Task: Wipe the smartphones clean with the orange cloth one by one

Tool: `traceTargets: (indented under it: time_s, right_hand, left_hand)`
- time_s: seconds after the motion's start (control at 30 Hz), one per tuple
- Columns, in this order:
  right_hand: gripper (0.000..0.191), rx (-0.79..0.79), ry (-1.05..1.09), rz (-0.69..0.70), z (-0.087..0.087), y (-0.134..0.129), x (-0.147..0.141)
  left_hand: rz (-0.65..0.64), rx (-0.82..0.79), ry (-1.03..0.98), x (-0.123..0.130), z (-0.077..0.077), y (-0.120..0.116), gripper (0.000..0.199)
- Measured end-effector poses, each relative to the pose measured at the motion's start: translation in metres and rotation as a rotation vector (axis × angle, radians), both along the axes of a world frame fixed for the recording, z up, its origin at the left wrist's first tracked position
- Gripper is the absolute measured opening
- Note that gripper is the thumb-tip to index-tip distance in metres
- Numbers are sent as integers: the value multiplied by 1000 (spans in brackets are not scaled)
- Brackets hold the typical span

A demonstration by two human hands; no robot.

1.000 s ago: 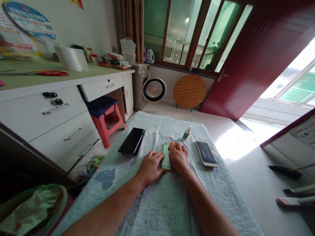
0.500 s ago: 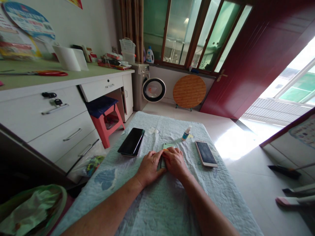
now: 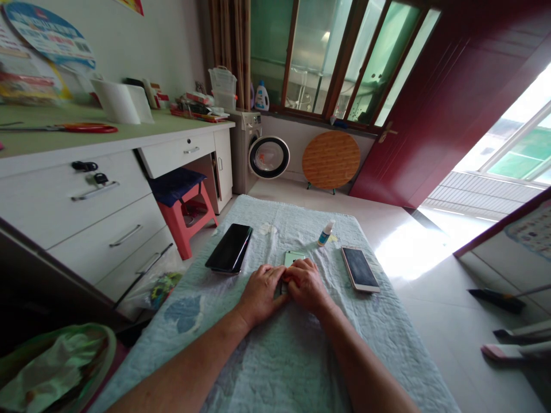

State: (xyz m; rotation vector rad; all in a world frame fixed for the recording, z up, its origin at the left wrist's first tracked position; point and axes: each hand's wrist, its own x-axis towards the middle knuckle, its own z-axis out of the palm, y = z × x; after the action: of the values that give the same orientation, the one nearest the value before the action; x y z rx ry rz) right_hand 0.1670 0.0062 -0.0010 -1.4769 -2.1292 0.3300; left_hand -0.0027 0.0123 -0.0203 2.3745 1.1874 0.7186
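A phone lies in the middle of the covered table, its pale greenish far end showing beyond my hands. My left hand grips its left edge, with the thumb along the near side. Over the phone, my right hand is closed with bent fingers, pressing a small orange cloth that is mostly hidden beneath them. To the left rest dark phones, seemingly stacked, with a glossy black screen on top. A white-framed phone lies to the right. Behind it, a small spray bottle stands upright.
A pale blue quilted cloth covers the table. On the left are a white desk with drawers and a red stool. A lined bin stands at lower left. Beyond is a washing machine with its door open.
My right hand has drawn slightly toward me over the phone, uncovering more of its far end. Less of the orange cloth shows. My left hand stays in place.
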Motion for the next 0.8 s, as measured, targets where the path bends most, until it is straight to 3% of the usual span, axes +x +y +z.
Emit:
traceTargets:
  time_s: [0.2,0.53,0.8]
  right_hand:
    - [23,41,31,-106,-7,3,5]
    - [21,21,-62,-217,-7,16,11]
    - [25,14,-77,-289,-11,36,13]
  left_hand:
    - [2,-13,13,-1,-2,1,59]
    - [7,-15,39,0,6,0,56]
    - [17,-23,52,0,4,1,56]
